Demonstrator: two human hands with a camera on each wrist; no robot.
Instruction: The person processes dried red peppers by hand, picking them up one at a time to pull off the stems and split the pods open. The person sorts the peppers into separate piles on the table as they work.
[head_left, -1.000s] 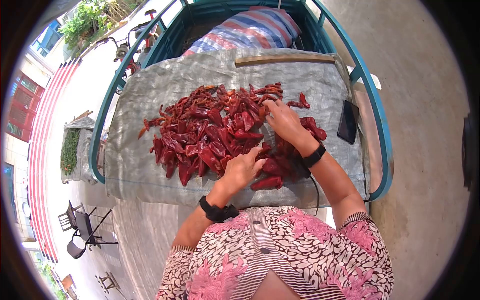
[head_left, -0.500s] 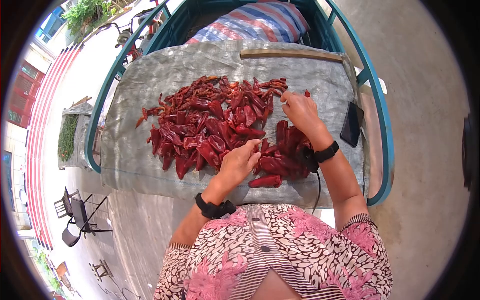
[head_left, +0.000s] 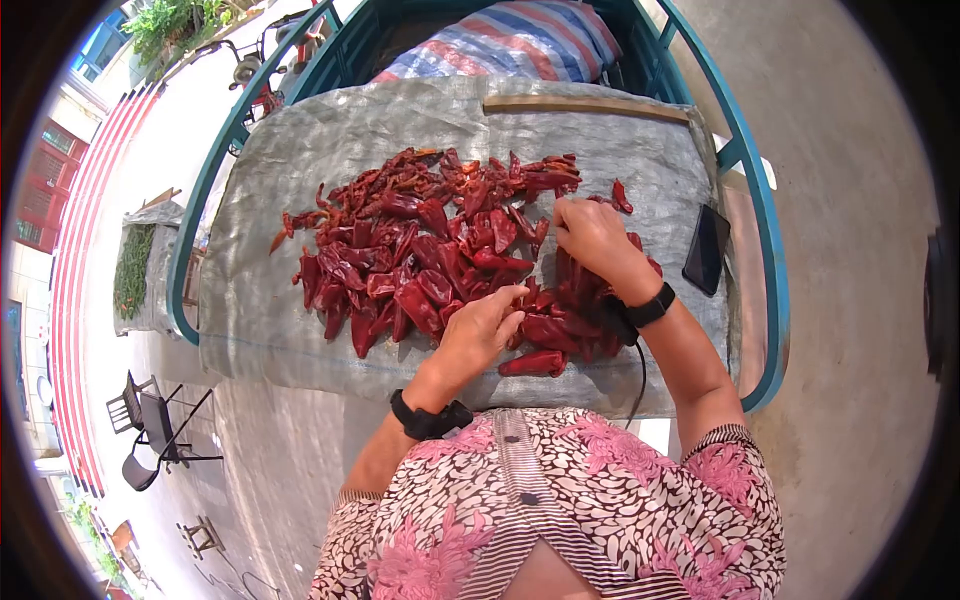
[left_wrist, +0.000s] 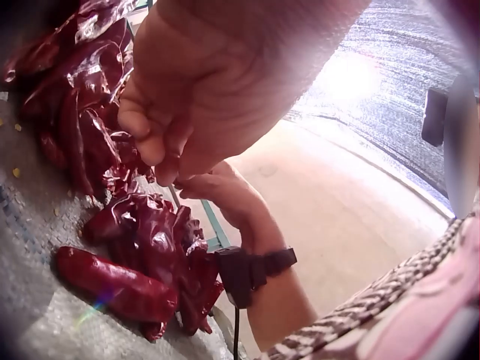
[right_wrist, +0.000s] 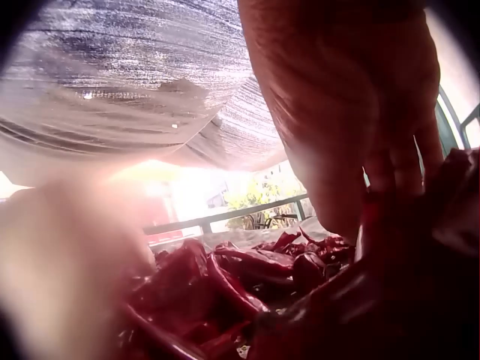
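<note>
A wide pile of dried red chili peppers (head_left: 400, 255) lies on a grey woven sheet (head_left: 270, 190). Over its near edge hovers my left hand (head_left: 480, 328), index finger and thumb pointing forward, with nothing visible between them; the left wrist view shows its fingers loosely bent. My right hand (head_left: 600, 240) reaches down at the pile's right side, above a second heap of glossy peppers (head_left: 560, 325). Peppers hide its fingertips in the right wrist view, so I cannot tell whether it holds one. A single plump pepper (head_left: 533, 364) lies in front.
A black phone (head_left: 706, 248) rests at the sheet's right side, and a wooden strip (head_left: 585, 106) lies along the back. Teal cart rails (head_left: 765, 300) border the sheet. Behind is a striped sack (head_left: 520, 45). A cable (head_left: 642, 385) hangs from the right wrist device.
My right hand first moved away to the right, then back slightly left and down. A larger pepper now shows at the pile's back right. My left hand stayed nearly still.
</note>
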